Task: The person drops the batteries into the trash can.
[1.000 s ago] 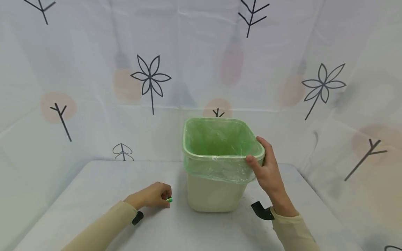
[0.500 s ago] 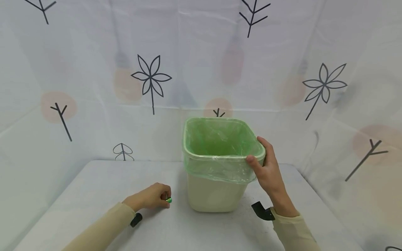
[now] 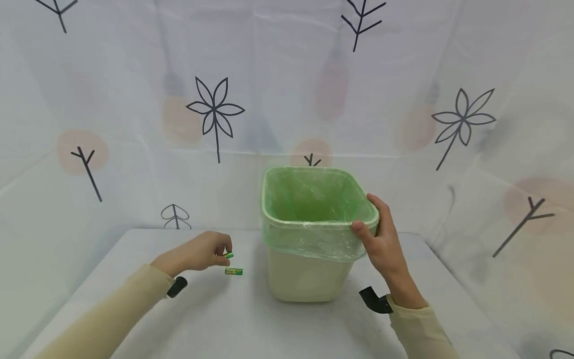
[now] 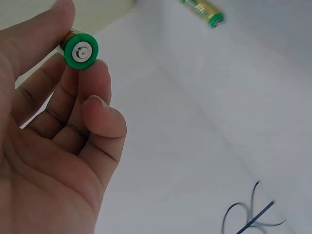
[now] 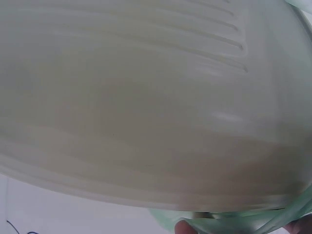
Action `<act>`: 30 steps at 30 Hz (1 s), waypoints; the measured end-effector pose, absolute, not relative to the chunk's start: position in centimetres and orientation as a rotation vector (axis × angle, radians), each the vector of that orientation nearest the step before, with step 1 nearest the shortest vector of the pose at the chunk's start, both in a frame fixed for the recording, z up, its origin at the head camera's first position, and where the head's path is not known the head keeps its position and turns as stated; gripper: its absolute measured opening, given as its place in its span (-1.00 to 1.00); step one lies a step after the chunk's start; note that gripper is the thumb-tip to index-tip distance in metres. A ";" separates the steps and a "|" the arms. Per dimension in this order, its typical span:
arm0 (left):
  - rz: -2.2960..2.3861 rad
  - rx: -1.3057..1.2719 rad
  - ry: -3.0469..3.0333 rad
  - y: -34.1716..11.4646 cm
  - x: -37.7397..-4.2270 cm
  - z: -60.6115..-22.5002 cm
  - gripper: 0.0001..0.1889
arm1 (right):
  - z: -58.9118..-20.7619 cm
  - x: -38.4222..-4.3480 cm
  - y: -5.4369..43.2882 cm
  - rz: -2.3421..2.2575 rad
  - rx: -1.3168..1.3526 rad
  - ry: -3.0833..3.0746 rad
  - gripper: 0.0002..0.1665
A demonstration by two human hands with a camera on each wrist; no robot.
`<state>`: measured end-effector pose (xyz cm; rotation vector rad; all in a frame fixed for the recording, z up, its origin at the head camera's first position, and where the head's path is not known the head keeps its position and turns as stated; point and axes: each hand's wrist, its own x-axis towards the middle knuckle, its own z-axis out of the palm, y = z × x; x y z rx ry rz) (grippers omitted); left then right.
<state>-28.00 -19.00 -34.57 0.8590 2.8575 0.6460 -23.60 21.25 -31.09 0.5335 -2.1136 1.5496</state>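
Between thumb and fingers, my left hand pinches a small green-and-gold battery. Its end faces the camera in the left wrist view, where the held battery has a green band round a silver tip. A second battery lies on the table just in front of that hand, apart from it. My right hand grips the right rim of a cream bin lined with a green plastic bag. The bin's wall fills most of the right wrist view, with only fingertips showing at the bottom.
The bin stands upright on a white table, right of the loose battery. Behind and at both sides hangs a white cloth printed with plants. A black wrist mount juts from the right sleeve.
My left hand has moved back and leftward, away from me, with a battery in its fingers. The battery on the table has come into sight. The right hand keeps its grip on the bin.
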 end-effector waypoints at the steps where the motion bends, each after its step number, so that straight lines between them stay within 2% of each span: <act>1: 0.634 0.869 2.866 -19.0 -28.0 -33.9 -0.81 | -31.1 -23.6 21.3 1.550 0.532 -2.115 -0.21; 20: 0.689 1.031 3.029 -15.0 -30.3 -19.6 -0.80 | -31.1 -23.7 21.3 1.538 0.530 -2.124 -0.20; 25: 0.725 1.115 2.999 -12.3 -30.8 -17.8 -0.81 | -31.1 -23.6 21.3 1.518 0.518 -2.137 -0.19; 30: 0.766 1.204 2.923 -9.5 -31.2 -17.7 -0.79 | -31.0 -23.6 21.3 1.511 0.517 -2.144 -0.20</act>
